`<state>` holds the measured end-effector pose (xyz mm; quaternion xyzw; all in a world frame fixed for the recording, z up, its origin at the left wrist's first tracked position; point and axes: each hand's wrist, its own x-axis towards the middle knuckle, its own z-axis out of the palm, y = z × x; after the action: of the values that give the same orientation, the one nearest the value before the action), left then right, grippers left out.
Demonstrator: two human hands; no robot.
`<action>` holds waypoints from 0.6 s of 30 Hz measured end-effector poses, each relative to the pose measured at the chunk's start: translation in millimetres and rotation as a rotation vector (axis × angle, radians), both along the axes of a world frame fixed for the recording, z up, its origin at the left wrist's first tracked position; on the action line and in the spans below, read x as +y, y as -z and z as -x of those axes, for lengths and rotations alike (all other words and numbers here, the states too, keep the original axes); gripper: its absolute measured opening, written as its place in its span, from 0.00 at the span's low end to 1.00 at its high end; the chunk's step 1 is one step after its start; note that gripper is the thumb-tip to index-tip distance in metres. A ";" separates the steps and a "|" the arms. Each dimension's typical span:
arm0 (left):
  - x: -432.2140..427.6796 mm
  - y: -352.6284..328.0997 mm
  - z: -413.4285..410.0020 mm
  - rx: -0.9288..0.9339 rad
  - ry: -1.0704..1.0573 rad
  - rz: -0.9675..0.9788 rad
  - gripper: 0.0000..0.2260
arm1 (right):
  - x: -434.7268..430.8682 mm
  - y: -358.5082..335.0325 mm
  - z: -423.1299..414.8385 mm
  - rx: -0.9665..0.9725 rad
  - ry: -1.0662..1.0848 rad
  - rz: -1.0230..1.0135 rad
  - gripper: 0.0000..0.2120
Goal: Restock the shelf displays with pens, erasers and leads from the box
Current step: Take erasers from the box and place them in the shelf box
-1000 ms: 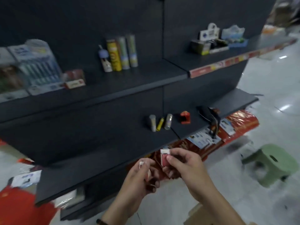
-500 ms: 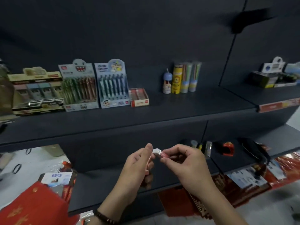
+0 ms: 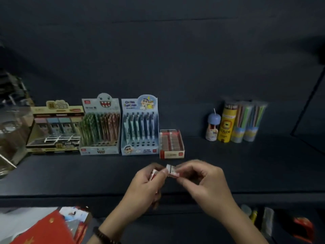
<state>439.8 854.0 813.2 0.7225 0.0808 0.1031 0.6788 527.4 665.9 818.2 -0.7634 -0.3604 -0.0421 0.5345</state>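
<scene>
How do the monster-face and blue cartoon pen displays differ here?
The monster-face display holds green and reddish-brown pens; the blue cartoon display holds pale, teal and dark blue ones. The monster-face display is topped by a toothy face, the blue cartoon display by a round picture. Both stand upright, side by side on the shelf, front holes empty.

Clear container (image 3: 12, 131) blurred, cut by left edge, red-white pack (image 3: 152, 174) half hidden by left fingers (image 3: 145, 174), small box (image 3: 173, 170) print unreadable

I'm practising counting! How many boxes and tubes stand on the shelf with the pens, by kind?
Pen boxes: 2
Red box: 1
Beige box: 1
Tall tubes: 3
Blue-capped tube: 1
Total: 8
</scene>
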 end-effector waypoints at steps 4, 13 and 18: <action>25.3 2.9 -44.6 0.034 -0.060 0.086 0.05 | 22.7 -15.5 -72.6 0.065 0.036 0.058 0.09; 79.9 13.7 -109.0 -0.071 0.006 0.155 0.03 | 111.5 -18.6 -195.2 -0.064 0.089 0.372 0.05; 91.5 16.5 -123.5 -0.160 -0.010 0.045 0.03 | 140.6 -2.4 -215.8 -0.080 0.070 0.514 0.12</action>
<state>563.3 945.5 796.6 0.6963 0.0323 0.1619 0.6985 743.2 806.5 820.6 -0.8838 -0.3534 0.0023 0.3065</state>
